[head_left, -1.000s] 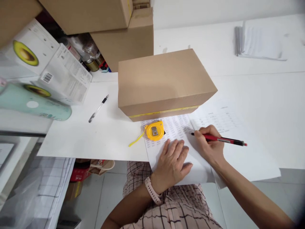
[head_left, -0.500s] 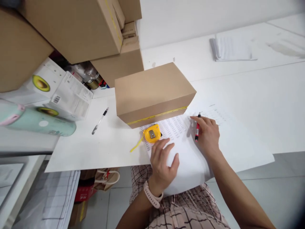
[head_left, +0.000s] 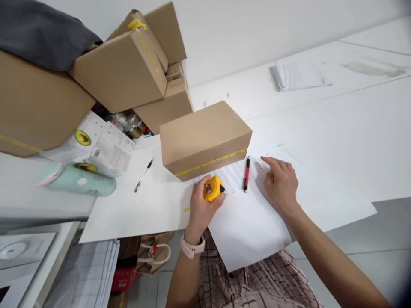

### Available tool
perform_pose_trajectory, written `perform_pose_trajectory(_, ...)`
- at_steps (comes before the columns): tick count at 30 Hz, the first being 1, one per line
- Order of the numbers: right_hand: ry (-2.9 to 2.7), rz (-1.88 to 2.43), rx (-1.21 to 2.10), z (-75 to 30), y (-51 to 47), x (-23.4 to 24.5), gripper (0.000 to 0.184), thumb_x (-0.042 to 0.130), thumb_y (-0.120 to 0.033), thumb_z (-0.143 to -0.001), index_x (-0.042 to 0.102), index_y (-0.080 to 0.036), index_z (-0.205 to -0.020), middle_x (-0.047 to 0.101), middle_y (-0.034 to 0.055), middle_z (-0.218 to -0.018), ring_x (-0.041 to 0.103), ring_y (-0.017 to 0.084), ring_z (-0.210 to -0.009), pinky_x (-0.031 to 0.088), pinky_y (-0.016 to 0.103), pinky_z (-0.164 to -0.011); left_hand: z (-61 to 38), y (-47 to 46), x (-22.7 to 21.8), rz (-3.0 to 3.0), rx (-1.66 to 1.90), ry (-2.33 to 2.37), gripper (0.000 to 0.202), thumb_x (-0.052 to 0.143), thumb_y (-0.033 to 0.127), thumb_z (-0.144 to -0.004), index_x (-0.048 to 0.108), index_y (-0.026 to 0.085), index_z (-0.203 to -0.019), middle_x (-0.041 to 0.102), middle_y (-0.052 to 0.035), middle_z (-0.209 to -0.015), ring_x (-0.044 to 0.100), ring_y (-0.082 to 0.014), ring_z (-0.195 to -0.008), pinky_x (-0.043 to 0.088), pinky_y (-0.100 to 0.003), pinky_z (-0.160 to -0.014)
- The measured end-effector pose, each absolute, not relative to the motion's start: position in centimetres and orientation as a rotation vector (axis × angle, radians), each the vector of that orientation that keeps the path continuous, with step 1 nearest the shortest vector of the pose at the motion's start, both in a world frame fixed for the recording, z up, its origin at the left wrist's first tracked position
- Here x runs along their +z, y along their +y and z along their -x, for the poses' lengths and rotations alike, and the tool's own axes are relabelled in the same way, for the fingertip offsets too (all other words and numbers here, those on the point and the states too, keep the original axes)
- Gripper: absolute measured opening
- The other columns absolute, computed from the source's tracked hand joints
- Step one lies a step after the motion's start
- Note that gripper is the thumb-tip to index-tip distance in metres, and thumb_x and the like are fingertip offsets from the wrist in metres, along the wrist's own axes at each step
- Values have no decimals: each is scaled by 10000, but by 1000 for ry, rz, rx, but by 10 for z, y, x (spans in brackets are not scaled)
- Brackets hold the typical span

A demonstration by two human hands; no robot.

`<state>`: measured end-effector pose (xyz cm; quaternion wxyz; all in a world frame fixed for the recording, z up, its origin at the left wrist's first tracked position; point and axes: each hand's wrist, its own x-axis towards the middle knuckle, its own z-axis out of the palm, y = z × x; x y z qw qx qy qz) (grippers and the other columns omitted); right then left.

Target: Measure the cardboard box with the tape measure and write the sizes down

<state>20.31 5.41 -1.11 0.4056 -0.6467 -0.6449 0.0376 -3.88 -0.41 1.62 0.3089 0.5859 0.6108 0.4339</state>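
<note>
All places relative to the small carton. Closest in: checked clothing, well to near side of the carton. Paper bag with light handles sits below table level, near side and left of it. Pale wristband on the left wrist

Left hand is clamped on the yellow tape measure, thumb one side, fingers the other. Tape measure is near side of the carton, about mid-length of its near face; can't tell if it touches the sheets. Yellow tape end pokes out left of that hand

Sheets of paper spread from the carton's near face toward the person and off to its right, nearest corner hanging past the table edge. Right hand is over them, right of the carton, half open, index finger out, others curled, well apart from the left hand. Red pen lies between the hands, top end by the carton's near right corner

Carton itself sits flat on the white table, yellow strip along its near face. Clear pen lies left of it; mint bottle and avocado boxes further left

Beyond the carton: bigger cartons stacked far left, paper stack far right, white wall behind
</note>
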Motion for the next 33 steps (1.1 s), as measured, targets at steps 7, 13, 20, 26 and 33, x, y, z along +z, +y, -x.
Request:
perform_pose_trajectory(7, -1592, 1124, 1610, -177, 21, 55, 606, 435, -692, -979, 749, -182, -889, 752, 105, -881, 692, 234, -833, 561, 391, -814, 31, -29, 49, -1205, 1120, 1037, 598, 828, 398, -785, 533, 271, -1290, 667, -53, -1131, 671, -192, -976, 546, -286, -830)
perform_pose_trajectory(13, -1475, 1047, 1777, -166, 19, 56, 538, 688, -724, -820, 668, -187, -850, 669, 41, -790, 609, 150, -697, 531, 301, -636, 38, -35, 51, -1298, 1081, 1152, 534, 793, 311, -791, 554, 262, -1265, 668, -70, -1143, 672, -203, -996, 554, -311, -860)
perform_pose_trajectory(20, -1438, 1004, 1682, -168, 36, 78, 530, 714, -701, -815, 477, -234, -733, 539, -34, -554, 474, 109, -519, 381, 236, -467, 61, -30, 79, -1420, 1146, 1220, 557, 787, 284, -767, 571, 265, -1281, 703, -73, -1126, 701, -209, -958, 577, -297, -802)
perform_pose_trajectory(26, -1119, 970, 1334, -210, 131, 117, 447, 701, -563, -864, 485, -217, -681, 482, -26, -611, 416, 91, -509, 320, 251, -460, 148, 10, 135, -1392, 1478, 1437, 561, 799, 389, -746, 604, 212, -1240, 739, -57, -1028, 722, -221, -899, 578, -325, -805)
perform_pose_trajectory(33, -1159, 1193, 1305, -195, 217, 105, 336, 642, -481, -882, 499, -217, -731, 519, -5, -672, 440, 115, -581, 374, 268, -541, 239, 85, 150, -1061, 1731, 1731, 462, 738, 477, -582, 632, 185, -924, 654, 9, -818, 599, -143, -697, 429, -218, -578)
